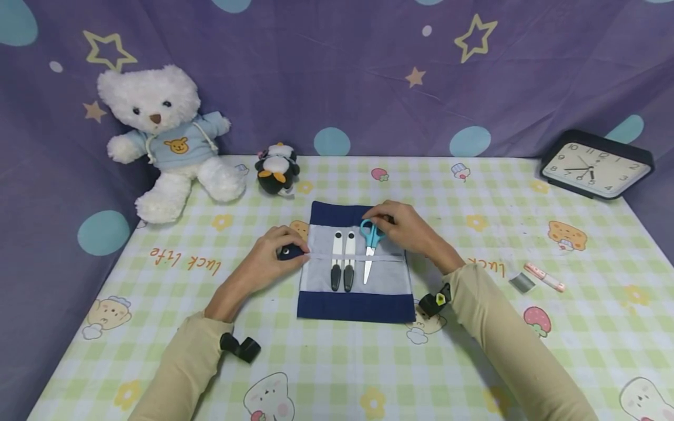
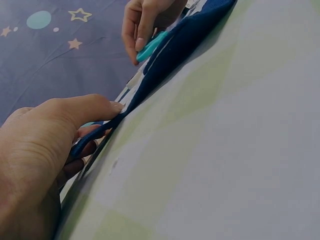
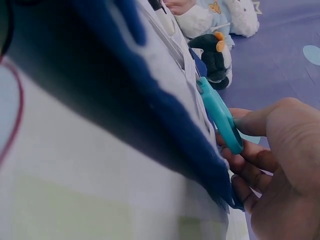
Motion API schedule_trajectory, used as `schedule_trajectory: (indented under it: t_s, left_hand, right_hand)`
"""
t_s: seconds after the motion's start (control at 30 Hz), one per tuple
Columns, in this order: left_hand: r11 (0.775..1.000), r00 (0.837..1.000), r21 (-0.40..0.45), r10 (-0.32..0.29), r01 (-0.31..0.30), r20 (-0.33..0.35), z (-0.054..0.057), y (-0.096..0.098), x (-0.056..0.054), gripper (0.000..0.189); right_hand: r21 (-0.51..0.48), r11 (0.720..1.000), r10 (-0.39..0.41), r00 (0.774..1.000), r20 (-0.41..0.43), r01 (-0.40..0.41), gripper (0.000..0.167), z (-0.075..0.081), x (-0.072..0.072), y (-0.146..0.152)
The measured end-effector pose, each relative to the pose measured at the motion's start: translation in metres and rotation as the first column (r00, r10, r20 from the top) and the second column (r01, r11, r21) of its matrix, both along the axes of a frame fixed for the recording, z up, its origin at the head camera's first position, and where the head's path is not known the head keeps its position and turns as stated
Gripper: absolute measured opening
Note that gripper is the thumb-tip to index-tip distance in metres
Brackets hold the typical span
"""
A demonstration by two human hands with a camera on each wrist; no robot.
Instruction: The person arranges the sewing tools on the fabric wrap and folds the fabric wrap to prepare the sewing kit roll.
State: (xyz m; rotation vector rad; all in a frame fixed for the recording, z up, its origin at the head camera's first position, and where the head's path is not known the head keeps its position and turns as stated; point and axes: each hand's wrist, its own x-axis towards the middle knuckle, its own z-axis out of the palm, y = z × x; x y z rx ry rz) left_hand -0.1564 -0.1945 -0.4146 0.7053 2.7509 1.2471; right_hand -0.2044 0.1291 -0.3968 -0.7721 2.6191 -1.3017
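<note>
A navy and grey cloth tool roll (image 1: 356, 307) lies unfolded on the table, a thin elastic strap (image 1: 392, 258) running across its middle. Two white tools with black ends, one on the left (image 1: 336, 245) and one on the right (image 1: 350, 245), lie side by side at the strap. Turquoise-handled scissors (image 1: 368, 266) lie to their right, blades pointing toward the person, crossing the strap. My right hand (image 1: 404, 227) pinches the scissors' handle (image 3: 222, 120) between thumb and finger. With thumb and fingers, my left hand (image 2: 55, 135) pinches a navy tab (image 1: 291, 251) at the roll's left edge.
A white teddy bear (image 1: 168, 140) and a penguin plush (image 1: 277, 169) sit at the back left. At the back right stands a black-framed clock (image 1: 595, 166). Right of the right arm lie a pink and white tube (image 1: 544, 277) and a small grey square (image 1: 522, 283).
</note>
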Motion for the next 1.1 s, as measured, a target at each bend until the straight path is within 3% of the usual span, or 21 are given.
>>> schedule_trajectory:
  t_s: [1.1]
  left_hand:
    - [1.000,1.000,-0.006,0.004,-0.004,0.012,0.0000,0.0001,-0.0002,0.007]
  right_hand:
    - [0.050,0.996,0.068,0.998,0.008,-0.068,0.022,-0.0012,0.0058,-0.0038]
